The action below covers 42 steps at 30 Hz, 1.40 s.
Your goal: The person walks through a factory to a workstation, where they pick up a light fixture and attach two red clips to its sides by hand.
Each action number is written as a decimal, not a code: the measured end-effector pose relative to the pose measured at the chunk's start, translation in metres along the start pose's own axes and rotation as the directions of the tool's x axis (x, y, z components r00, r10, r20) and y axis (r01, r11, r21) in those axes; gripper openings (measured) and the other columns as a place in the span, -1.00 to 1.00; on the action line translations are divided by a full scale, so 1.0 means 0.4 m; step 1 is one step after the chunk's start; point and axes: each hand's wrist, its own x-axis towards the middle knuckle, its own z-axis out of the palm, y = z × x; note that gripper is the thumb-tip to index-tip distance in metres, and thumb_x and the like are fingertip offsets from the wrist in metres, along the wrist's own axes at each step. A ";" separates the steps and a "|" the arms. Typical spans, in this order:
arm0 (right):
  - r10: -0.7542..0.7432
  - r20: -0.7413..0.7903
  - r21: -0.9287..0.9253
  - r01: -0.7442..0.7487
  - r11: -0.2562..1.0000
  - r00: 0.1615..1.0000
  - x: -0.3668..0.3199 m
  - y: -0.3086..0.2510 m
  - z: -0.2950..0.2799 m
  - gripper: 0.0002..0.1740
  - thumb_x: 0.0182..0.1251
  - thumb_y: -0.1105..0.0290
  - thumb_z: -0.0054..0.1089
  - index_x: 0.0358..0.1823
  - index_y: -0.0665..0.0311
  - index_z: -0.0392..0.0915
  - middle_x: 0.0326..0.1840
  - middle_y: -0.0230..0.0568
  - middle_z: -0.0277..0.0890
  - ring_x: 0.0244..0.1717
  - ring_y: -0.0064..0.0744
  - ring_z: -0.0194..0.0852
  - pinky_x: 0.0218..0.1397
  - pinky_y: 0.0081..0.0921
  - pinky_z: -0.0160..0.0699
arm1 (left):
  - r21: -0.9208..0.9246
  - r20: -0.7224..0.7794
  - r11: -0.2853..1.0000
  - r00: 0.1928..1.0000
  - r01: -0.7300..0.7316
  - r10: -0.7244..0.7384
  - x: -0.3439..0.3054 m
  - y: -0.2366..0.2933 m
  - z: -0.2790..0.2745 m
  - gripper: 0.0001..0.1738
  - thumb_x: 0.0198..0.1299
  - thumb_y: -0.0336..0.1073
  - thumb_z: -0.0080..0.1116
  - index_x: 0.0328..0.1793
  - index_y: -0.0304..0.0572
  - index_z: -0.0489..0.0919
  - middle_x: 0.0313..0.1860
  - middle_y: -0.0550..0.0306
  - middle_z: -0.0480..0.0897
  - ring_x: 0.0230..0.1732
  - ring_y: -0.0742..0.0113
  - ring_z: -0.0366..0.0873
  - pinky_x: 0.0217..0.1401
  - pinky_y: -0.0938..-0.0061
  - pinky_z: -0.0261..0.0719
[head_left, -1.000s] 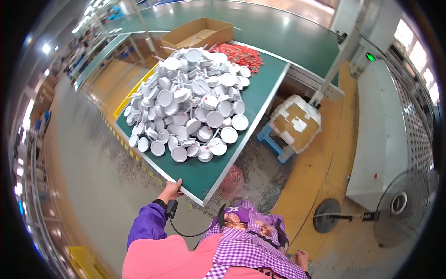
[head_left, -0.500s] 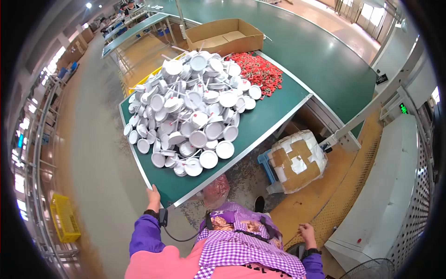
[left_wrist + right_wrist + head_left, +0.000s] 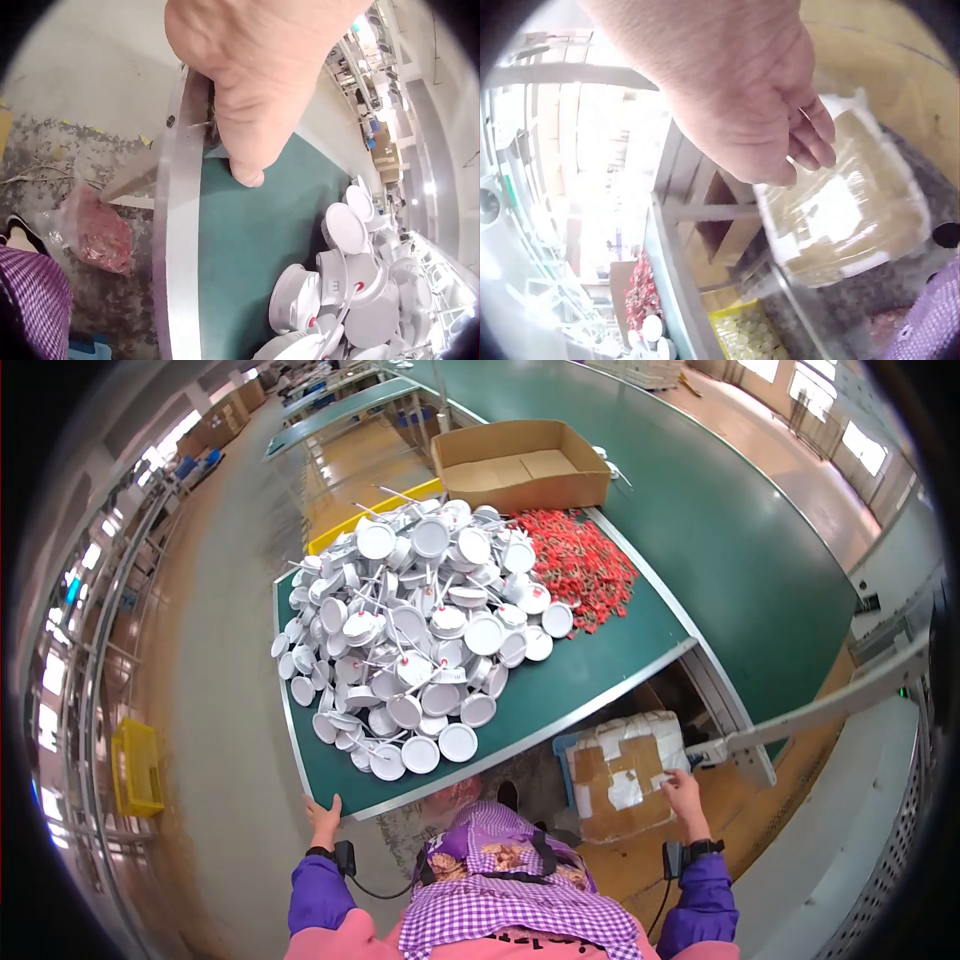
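Note:
My left hand holds the near left corner of the green-topped table. Its thumb lies over the table top in the left wrist view, while the fingers are largely hidden. Beyond it is a big heap of round white plastic parts with thin stems, some with red spots. My right hand hangs with loosely bent fingers and nothing in them. In the right wrist view it overlaps a taped package, wrapped in white and brown, below the table's side.
Small red pieces lie behind the white heap, near a shallow cardboard box. A wide green surface adjoins the table. A metal post slants at the right. On the floor are a bag of red material and a yellow crate.
The head view has turned toward the right. My right hand has risen from low beside the body to over the taped package. My left hand stays at the table's corner.

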 end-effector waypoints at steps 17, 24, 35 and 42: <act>-0.090 0.660 -0.684 0.646 0.339 0.746 0.572 -0.481 0.056 -0.34 -0.48 0.17 0.56 -0.35 0.31 0.35 -0.44 0.03 0.49 -0.29 0.13 0.47 -0.25 -0.12 0.42 | -0.113 0.014 0.977 0.984 0.180 -0.180 -0.103 0.086 -0.039 0.36 -0.30 0.17 0.40 0.50 0.00 -0.30 0.46 -0.12 -0.10 0.45 -0.08 -0.14 0.38 -0.04 -0.10; -0.063 0.677 -0.688 0.660 0.303 0.734 0.569 -0.480 0.046 -0.31 -0.49 0.13 0.58 -0.39 0.31 0.31 -0.49 -0.01 0.48 -0.33 0.10 0.47 -0.28 -0.16 0.43 | -0.080 -0.008 0.978 0.981 0.192 -0.193 -0.121 0.102 -0.040 0.36 -0.29 0.17 0.40 0.50 -0.02 -0.31 0.45 -0.17 -0.11 0.42 -0.17 -0.12 0.36 -0.06 -0.10; 0.029 0.651 -0.724 0.609 0.323 0.759 0.573 -0.493 0.044 -0.27 -0.51 0.13 0.60 -0.39 0.33 0.26 -0.55 -0.02 0.48 -0.38 0.08 0.50 -0.36 -0.20 0.44 | -0.009 -0.086 0.990 0.986 0.143 -0.143 -0.135 0.071 -0.006 0.31 -0.24 0.15 0.37 0.49 -0.10 -0.25 0.40 -0.26 0.01 0.34 -0.24 0.03 0.32 -0.04 -0.01; 0.074 0.666 -0.731 0.630 0.262 0.742 0.579 -0.497 0.052 -0.26 -0.48 0.14 0.59 -0.35 0.34 0.25 -0.52 0.00 0.50 -0.36 0.07 0.53 -0.33 -0.20 0.48 | 0.003 -0.155 0.996 0.984 0.088 -0.087 -0.126 0.067 -0.011 0.27 -0.20 0.21 0.32 0.49 -0.11 -0.21 0.40 -0.26 0.02 0.34 -0.25 0.05 0.32 -0.04 0.00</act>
